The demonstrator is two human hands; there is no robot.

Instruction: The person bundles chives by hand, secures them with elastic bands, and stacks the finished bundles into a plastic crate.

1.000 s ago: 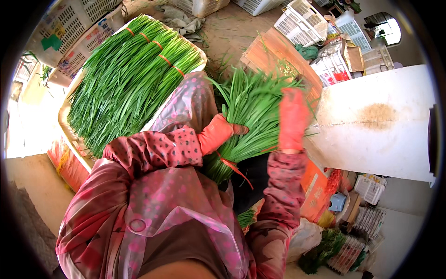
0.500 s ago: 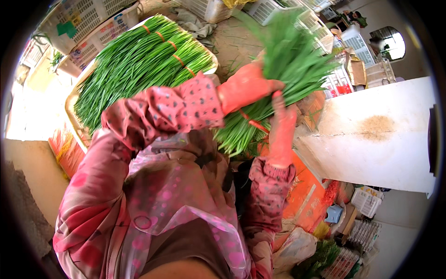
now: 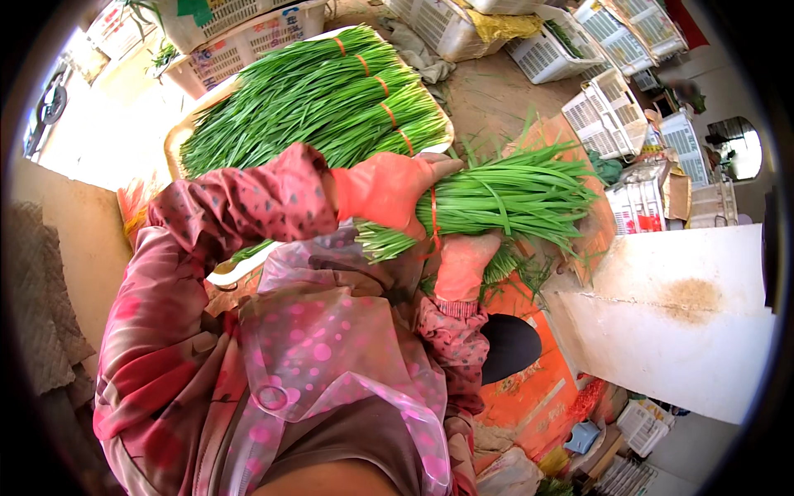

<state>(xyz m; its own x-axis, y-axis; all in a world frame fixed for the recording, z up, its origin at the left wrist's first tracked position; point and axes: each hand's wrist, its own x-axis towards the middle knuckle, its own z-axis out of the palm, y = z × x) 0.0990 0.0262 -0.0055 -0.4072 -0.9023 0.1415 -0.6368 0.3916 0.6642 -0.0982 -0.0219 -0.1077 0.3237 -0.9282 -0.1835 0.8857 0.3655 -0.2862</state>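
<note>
A thick bunch of green chives [image 3: 521,198], tied with a red band [image 3: 435,217], lies sideways before me, its leaf tips to the right and pale cut ends to the left. Orange rubber gloves cover both hands. My left hand [image 3: 390,192] wraps the far side of the bunch just left of the band, fingers closed. From the near side, my right hand [image 3: 465,263] grips it beside the band, fingers partly hidden under the leaves. Beyond my left arm, several banded chive bunches [image 3: 306,103] fill a shallow pale tray [image 3: 175,149].
Loose chives [image 3: 529,277] lie below the held bunch, over a wooden board [image 3: 597,223]. A white panel [image 3: 662,306] stands at the right. White plastic crates [image 3: 608,116] are scattered at the back right, with more stacked crates [image 3: 248,45] behind the tray. A dark round seat [image 3: 511,347] shows near my right arm.
The chive bunch has swung from leaves pointing up and away to lying level, tips rightward. Both hands now hold it close to the red band. My whole view has shifted somewhat.
</note>
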